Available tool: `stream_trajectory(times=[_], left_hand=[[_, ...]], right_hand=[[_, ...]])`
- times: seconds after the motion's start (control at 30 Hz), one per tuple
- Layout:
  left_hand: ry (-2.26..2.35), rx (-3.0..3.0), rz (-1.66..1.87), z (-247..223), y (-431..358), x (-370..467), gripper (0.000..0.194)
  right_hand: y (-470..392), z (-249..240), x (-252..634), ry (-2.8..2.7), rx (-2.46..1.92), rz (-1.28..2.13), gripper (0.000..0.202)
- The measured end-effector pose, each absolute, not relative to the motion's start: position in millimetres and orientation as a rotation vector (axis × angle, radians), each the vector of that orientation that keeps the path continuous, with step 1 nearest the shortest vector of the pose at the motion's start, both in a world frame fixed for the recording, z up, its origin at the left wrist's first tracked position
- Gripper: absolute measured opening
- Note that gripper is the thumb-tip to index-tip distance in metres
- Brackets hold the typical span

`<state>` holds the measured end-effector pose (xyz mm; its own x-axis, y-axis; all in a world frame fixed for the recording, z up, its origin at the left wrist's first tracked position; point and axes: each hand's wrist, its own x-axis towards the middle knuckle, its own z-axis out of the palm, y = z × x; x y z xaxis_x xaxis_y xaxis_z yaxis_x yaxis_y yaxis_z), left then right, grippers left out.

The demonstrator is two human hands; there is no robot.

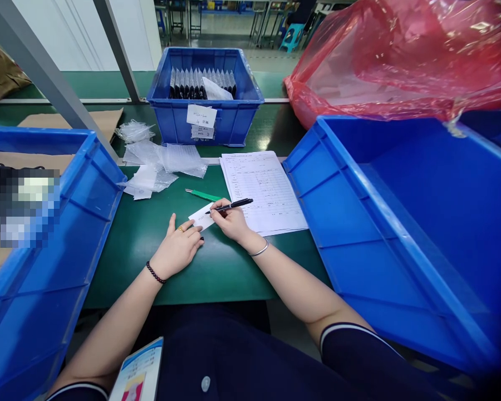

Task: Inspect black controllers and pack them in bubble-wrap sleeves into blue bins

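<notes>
A small white card (pixel 202 218) lies on the green table top, with a little dark writing on it. My right hand (pixel 230 221) is closed round a black pen (pixel 236 204), its tip at the card. My left hand (pixel 178 245) rests palm down with fingers spread, the fingertips at the card's lower left edge. A small black thing, too small to name for sure, shows by its fingers. Just behind the card lies a green utility knife (pixel 204 195), partly hidden by my right hand. Printed sheets (pixel 271 192) with handwriting lie right of that hand.
Blue crates stand left (pixel 87 184) and right (pixel 329 184). At the back, a labelled blue bin (pixel 204 123) holds a row of packed bags. Clear plastic bags (pixel 167 161) lie in front of it. A red plastic bag (pixel 401 61) bulges over the right crate's far edge.
</notes>
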<state>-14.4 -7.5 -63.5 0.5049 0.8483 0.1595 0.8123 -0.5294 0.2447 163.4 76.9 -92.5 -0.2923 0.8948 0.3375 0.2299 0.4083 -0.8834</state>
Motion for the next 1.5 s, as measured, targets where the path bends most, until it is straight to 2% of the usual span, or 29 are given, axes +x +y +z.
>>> stream_trajectory(times=[0.33,0.9,1.5], left_hand=[[1.439,2.625,0.403,-61.7,-8.1,-14.8,0.023],[1.302,2.717,0.659,-62.9,-7.0,-16.7,0.018],[1.365,2.710,0.553,-66.1,-4.3,-19.1,0.022]], right_hand=[[75.5,-91.1,161.3,-1.759,-0.972,0.922,0.008],[73.0,-89.0,161.8,-1.725,-1.003,1.000,0.011],[74.7,-90.1,162.2,-1.769,-1.020,0.958,0.010]])
